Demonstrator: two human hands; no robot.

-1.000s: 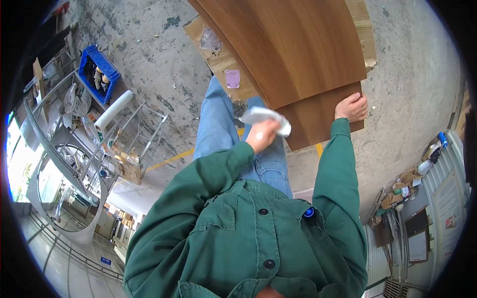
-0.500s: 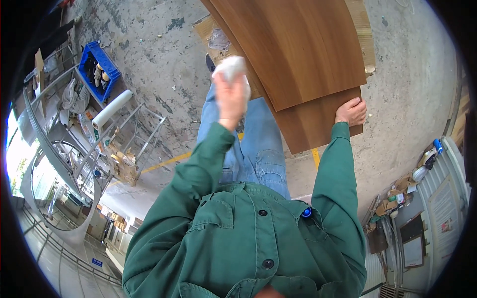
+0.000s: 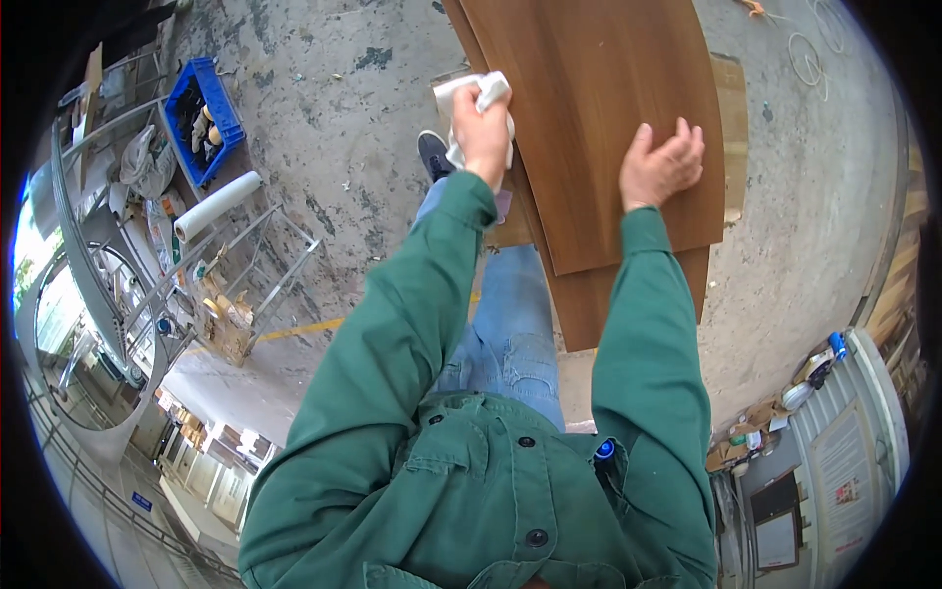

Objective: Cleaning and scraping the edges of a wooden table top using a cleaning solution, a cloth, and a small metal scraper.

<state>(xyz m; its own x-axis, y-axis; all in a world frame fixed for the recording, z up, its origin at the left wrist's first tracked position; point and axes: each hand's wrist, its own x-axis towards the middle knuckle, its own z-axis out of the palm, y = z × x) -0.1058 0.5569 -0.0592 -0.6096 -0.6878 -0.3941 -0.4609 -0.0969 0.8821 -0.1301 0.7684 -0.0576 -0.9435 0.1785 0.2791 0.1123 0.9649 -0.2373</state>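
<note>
Head view: left hand [image 3: 481, 137] gripping white cloth [image 3: 496, 90] at top brown panel [image 3: 589, 147]'s left edge; lower panel [image 3: 589, 316] juts from under its near end. Right hand [image 3: 662, 169], fingers spread, now over top panel, contact unclear; lower panel's edge released, so unheld.

Tan base [image 3: 731, 147] bearing stacked brown boards [image 3: 584, 128], ends offset; patchy grey floor [image 3: 324, 137] bearing pale looped cord [image 3: 807, 79].
</note>
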